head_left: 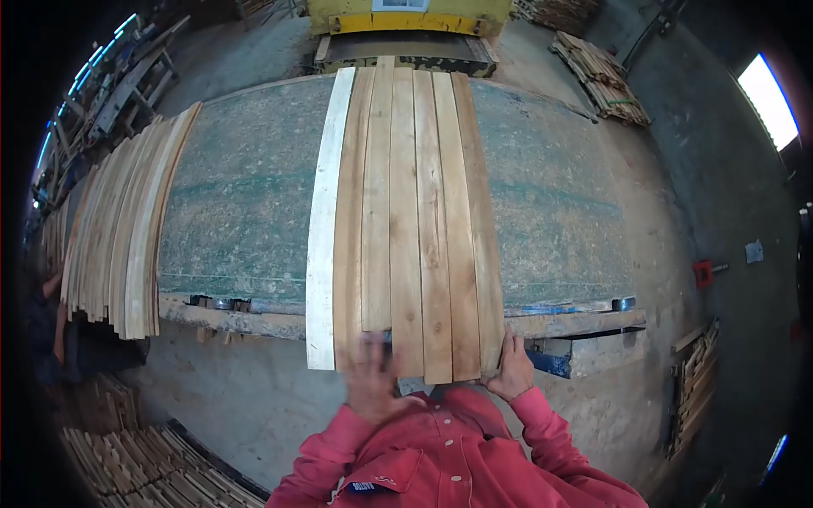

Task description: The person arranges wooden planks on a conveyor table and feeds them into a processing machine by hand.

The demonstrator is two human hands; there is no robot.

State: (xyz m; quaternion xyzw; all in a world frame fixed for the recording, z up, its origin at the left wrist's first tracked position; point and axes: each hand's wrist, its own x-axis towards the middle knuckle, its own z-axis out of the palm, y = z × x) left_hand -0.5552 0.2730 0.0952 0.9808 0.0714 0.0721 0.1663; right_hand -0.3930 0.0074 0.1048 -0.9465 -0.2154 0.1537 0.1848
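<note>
A row of several long wooden boards (430,212) lies side by side on a worn green table, their near ends jutting past its front edge. The leftmost board (323,220) looks much paler than the others. One board left of centre ends farther back than its neighbours. My left hand (370,377), blurred by motion, is at the near ends around that gap, fingers spread and thumb out to the side. At the near right corner, my right hand (512,371) grips the rightmost board (478,220), fingers along its outer edge and thumb by its end.
The green table (246,195) has a stack of boards (127,220) on its left. A yellow machine (406,21) stands beyond the far end. More wood lies in piles at back right (601,76) and lower left (152,470). Another person's arm (59,330) shows at far left.
</note>
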